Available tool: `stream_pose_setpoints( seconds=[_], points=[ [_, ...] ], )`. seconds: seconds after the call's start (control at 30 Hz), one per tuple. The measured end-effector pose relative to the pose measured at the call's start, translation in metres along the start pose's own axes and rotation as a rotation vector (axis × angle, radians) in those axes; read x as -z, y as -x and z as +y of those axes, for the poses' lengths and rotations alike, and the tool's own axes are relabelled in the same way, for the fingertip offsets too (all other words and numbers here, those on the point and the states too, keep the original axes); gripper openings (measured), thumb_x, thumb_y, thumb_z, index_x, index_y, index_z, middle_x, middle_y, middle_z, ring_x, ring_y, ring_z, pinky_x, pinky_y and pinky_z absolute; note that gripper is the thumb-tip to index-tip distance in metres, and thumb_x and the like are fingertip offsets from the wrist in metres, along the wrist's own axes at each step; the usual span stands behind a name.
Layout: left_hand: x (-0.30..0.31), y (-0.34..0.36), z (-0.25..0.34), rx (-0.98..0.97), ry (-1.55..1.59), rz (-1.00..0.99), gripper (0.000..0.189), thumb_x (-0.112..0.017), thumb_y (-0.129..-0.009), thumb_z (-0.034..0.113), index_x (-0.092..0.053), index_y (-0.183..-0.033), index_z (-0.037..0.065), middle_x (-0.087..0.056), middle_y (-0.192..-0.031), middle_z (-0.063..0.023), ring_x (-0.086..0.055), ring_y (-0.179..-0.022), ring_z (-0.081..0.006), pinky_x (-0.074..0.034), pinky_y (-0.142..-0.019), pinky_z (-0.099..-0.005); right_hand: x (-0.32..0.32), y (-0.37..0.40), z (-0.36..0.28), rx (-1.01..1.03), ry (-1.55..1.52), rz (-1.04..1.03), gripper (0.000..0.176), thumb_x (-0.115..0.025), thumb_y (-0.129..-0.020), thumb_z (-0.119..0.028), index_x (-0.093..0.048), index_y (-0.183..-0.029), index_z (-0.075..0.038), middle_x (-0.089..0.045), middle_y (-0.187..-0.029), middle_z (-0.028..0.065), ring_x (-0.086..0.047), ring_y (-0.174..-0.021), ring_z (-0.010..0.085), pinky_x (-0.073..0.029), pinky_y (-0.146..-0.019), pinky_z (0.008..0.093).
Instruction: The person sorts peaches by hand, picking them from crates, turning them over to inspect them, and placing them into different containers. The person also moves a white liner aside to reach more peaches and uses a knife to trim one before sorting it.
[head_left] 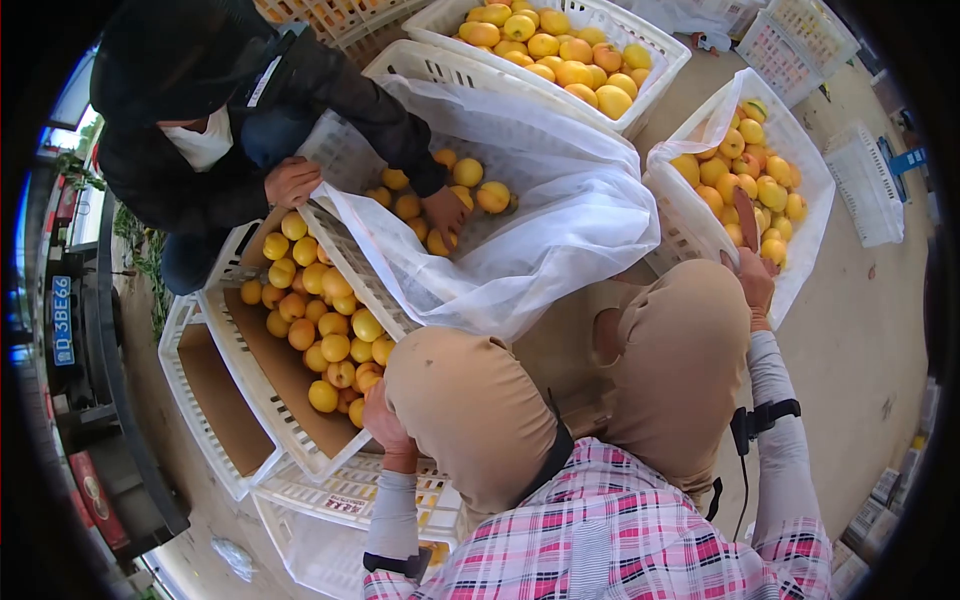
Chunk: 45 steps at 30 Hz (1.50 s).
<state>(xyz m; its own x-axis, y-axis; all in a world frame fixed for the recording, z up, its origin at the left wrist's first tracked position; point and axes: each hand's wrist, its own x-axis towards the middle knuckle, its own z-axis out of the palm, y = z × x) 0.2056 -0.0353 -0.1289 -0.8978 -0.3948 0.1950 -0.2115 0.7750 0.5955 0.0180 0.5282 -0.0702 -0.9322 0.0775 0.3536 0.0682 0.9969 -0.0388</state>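
Note:
My left hand [388,425] is at the near edge of a white crate [285,400] lined with cardboard and holding yellow-orange fruit [335,348]. My knee partly hides its fingers, and what they hold cannot be made out. My right hand [757,280] is at the near rim of the right crate [685,225], which has a white liner and more fruit [765,190]. A reddish-brown, flat, elongated thing [746,218] stands up next to this hand. Between the two crates lies a large crate with a white mesh liner [560,215] and several fruits at its left end.
Across from me a co-worker in dark clothes [190,215] reaches one hand into the lined crate. Behind it stands another full fruit crate [650,95]. A cardboard-bottomed crate [215,400] is at the left, and an upright white crate [865,185] at the far right.

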Motion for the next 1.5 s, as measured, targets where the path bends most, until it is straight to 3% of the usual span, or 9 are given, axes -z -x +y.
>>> stream_pose_setpoints(
  seconds=[0.07,0.1,0.37,0.9,1.17,1.27,1.3,1.37,1.5],
  points=[
    [0.002,-0.007,0.016,-0.122,-0.159,-0.021,0.027,-0.061,-0.079,0.031,-0.065,-0.091,0.008,-0.064,-0.081,-0.0106,-0.06,-0.073,-0.0291,-0.046,-0.061,-0.0384,-0.004,-0.001,0.012,0.023,-0.012,0.007,0.021,-0.063,-0.083,-0.028,-0.059,-0.084,-0.007,-0.06,-0.076,0.0132,-0.061,-0.074,0.0325,-0.048,-0.066,0.0424],
    [-0.012,0.005,-0.013,0.157,0.312,-0.019,0.044,-0.063,-0.076,0.041,-0.064,-0.104,0.007,-0.067,-0.09,-0.0128,-0.064,-0.081,-0.0279,-0.049,-0.071,-0.0403,-0.01,0.001,0.019,0.071,-0.01,0.082,0.02,-0.066,-0.079,-0.024,-0.058,-0.081,-0.007,-0.06,-0.075,0.0134,-0.06,-0.073,0.0325,-0.048,-0.066,0.0424],
    [-0.142,-0.061,0.066,-0.21,0.542,-0.302,0.043,-0.063,-0.077,0.038,-0.063,-0.105,0.006,-0.067,-0.09,-0.0133,-0.064,-0.081,-0.0283,-0.05,-0.07,-0.0401,0.011,0.0,0.008,0.018,-0.006,0.046,0.028,-0.069,-0.076,-0.032,-0.055,-0.079,-0.008,-0.059,-0.074,0.0109,-0.061,-0.072,0.0283,-0.05,-0.063,0.0397],
    [-0.125,-0.071,0.057,-0.486,0.447,-0.359,0.041,-0.063,-0.078,0.033,-0.06,-0.109,0.006,-0.066,-0.093,-0.0144,-0.063,-0.082,-0.0293,-0.051,-0.07,-0.0397,0.013,0.002,0.042,0.14,-0.052,0.046,0.029,-0.074,-0.07,-0.029,-0.056,-0.08,-0.008,-0.061,-0.076,0.0087,-0.062,-0.074,0.0252,-0.051,-0.065,0.0361],
    [-0.135,-0.094,0.076,-0.574,0.385,-0.297,0.04,-0.063,-0.079,0.03,-0.058,-0.11,0.005,-0.065,-0.094,-0.015,-0.063,-0.082,-0.0298,-0.051,-0.069,-0.0395,0.031,-0.014,0.162,0.219,-0.006,-0.144,0.038,-0.076,-0.066,-0.036,-0.057,-0.08,-0.007,-0.06,-0.084,0.0098,-0.059,-0.084,0.0262,-0.05,-0.077,0.0369],
    [-0.155,-0.103,0.095,-0.593,0.364,-0.255,0.04,-0.063,-0.079,0.028,-0.058,-0.111,0.005,-0.065,-0.094,-0.0152,-0.063,-0.082,-0.03,-0.052,-0.069,-0.0394,0.07,-0.053,0.166,0.111,-0.14,-0.696,0.043,-0.068,-0.079,-0.043,-0.065,-0.092,-0.002,-0.066,-0.084,0.0159,-0.064,-0.081,0.0309,-0.05,-0.077,0.0396],
    [-0.158,-0.102,0.098,-0.595,0.349,-0.255,0.04,-0.063,-0.079,0.028,-0.058,-0.111,0.005,-0.065,-0.094,-0.0153,-0.063,-0.082,-0.0301,-0.052,-0.069,-0.0394,0.077,-0.072,0.163,0.118,-0.146,-0.701,0.043,-0.068,-0.079,-0.043,-0.065,-0.092,-0.002,-0.066,-0.084,0.0159,-0.064,-0.081,0.0309,-0.05,-0.077,0.0396],
    [-0.162,-0.103,0.103,-0.601,0.32,-0.271,0.039,-0.063,-0.079,0.027,-0.057,-0.111,0.005,-0.065,-0.094,-0.0154,-0.063,-0.082,-0.0302,-0.052,-0.069,-0.0393,0.076,-0.124,0.158,-0.233,-0.552,-0.316,0.049,-0.066,-0.081,-0.046,-0.065,-0.096,0.001,-0.067,-0.083,0.0202,-0.065,-0.08,0.0344,-0.05,-0.076,0.0408],
    [-0.179,-0.119,0.112,-0.627,0.267,-0.299,0.039,-0.063,-0.08,0.026,-0.057,-0.112,0.005,-0.065,-0.095,-0.0157,-0.063,-0.082,-0.0305,-0.052,-0.069,-0.0392,-0.027,-0.229,0.192,-0.199,-0.483,-0.113,0.049,-0.06,-0.084,-0.043,-0.064,-0.099,0.004,-0.067,-0.095,0.0228,-0.065,-0.089,0.0357,-0.05,-0.078,0.0406]
  ],
)
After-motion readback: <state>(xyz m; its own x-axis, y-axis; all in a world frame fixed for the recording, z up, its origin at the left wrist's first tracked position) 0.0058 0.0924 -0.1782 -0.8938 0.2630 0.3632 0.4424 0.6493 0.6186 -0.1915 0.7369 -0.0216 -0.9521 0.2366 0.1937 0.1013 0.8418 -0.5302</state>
